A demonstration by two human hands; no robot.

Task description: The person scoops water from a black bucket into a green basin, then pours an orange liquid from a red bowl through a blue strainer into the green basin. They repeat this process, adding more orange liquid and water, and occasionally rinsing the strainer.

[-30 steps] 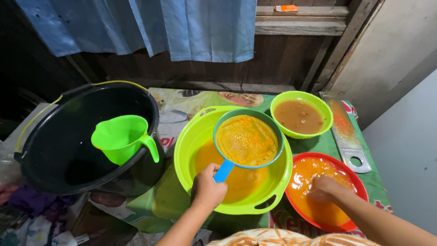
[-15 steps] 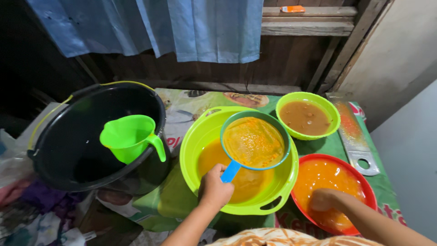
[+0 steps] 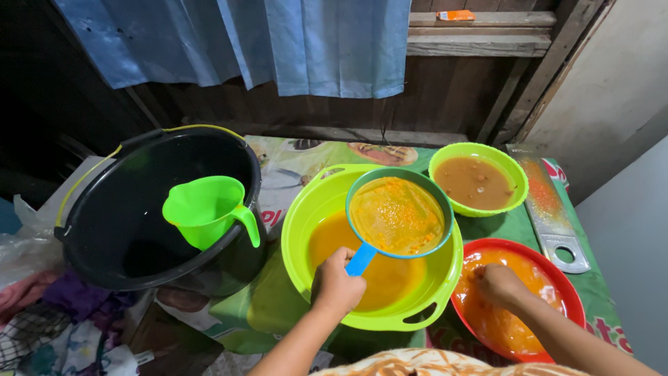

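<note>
My left hand (image 3: 337, 283) grips the blue handle of a round blue strainer (image 3: 398, 214) full of orange pulp. I hold it level over a large lime-green basin (image 3: 306, 216) with orange liquid in it. My right hand (image 3: 501, 285) is down in a red bowl (image 3: 557, 278) of orange mash at the right, fingers curled into the mash. Whether it holds any of the mash I cannot tell.
A small lime-green bowl (image 3: 511, 174) of brown liquid stands behind the red one. A black bucket (image 3: 125, 209) at the left holds water and a green plastic jug (image 3: 209, 209). A metal grater (image 3: 553, 216) lies at the table's right edge. Blue cloth (image 3: 278, 42) hangs behind.
The view has shifted slightly. My right hand has sunk a little deeper into the mash in the red bowl. The strainer stays over the basin.
</note>
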